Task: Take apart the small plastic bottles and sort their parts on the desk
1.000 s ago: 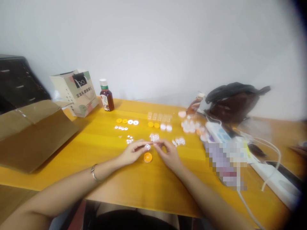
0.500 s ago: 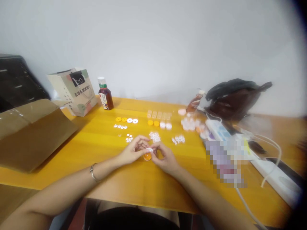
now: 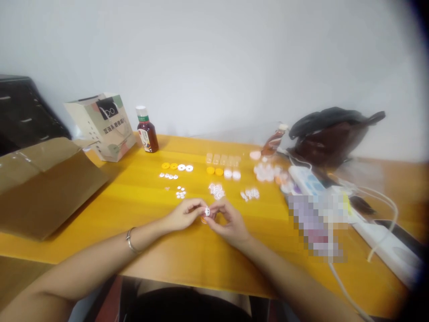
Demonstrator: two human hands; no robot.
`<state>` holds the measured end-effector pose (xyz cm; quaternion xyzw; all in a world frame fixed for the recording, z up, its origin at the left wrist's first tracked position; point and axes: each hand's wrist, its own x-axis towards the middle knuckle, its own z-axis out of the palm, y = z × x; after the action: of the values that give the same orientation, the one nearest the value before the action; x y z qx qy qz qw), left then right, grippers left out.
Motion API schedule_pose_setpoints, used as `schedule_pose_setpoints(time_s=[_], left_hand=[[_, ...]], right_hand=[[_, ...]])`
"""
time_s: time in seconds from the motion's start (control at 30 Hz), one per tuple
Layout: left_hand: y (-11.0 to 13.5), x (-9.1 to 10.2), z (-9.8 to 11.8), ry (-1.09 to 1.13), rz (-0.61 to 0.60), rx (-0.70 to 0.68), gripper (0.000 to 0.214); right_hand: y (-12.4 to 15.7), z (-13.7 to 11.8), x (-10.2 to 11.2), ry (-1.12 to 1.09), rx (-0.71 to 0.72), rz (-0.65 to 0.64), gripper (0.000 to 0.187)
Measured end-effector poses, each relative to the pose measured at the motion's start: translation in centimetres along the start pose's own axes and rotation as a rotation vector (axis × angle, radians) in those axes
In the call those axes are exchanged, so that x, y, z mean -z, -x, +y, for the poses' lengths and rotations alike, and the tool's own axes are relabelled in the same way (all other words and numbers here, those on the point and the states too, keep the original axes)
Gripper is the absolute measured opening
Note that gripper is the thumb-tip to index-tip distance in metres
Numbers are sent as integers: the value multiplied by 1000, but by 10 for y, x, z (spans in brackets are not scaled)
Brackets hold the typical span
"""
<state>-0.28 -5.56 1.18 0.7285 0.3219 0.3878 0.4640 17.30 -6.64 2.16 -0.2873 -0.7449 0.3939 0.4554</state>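
My left hand [image 3: 186, 213] and my right hand [image 3: 229, 221] meet over the table, both closed on a small white plastic part [image 3: 207, 211] between their fingertips. Its exact kind is too small to make out. Just under the fingers shows an orange round piece [image 3: 203, 220], mostly hidden by them. Beyond the hands lie a heap of small clear-white pieces [image 3: 216, 191], some white discs [image 3: 181, 193] and another white heap [image 3: 250, 193]. Farther back are rows of yellow rings [image 3: 170, 166], white rings [image 3: 185, 168], yellow caps [image 3: 215, 171], white caps [image 3: 232, 174] and clear cups [image 3: 223, 159].
A cardboard box [image 3: 50, 188] and a paper bag [image 3: 110, 127] stand at the left, beside a dark red bottle [image 3: 147, 132]. On the right are a pile of pale round pieces [image 3: 266, 171], another bottle [image 3: 275, 139], a dark bag [image 3: 330, 136] and a power strip [image 3: 385, 250] with cables.
The fingertips have drawn closer together and the white part has turned more upright. Less of the orange piece shows beneath it. My left fingers have curled lower.
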Motion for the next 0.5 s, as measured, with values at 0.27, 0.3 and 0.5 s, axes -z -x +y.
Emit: schedule_pose_setpoints(time_s=[0.27, 0.3, 0.5], left_hand=[[4, -7, 6, -310, 91, 10, 28], [4, -8, 7, -324, 105, 7, 28], [2, -8, 7, -243, 105, 45, 30]], right_hand=[[-4, 6, 8, 307, -95, -36, 28], [-4, 5, 9, 349, -89, -66, 27], [-7, 1, 11, 551, -32, -98, 32]])
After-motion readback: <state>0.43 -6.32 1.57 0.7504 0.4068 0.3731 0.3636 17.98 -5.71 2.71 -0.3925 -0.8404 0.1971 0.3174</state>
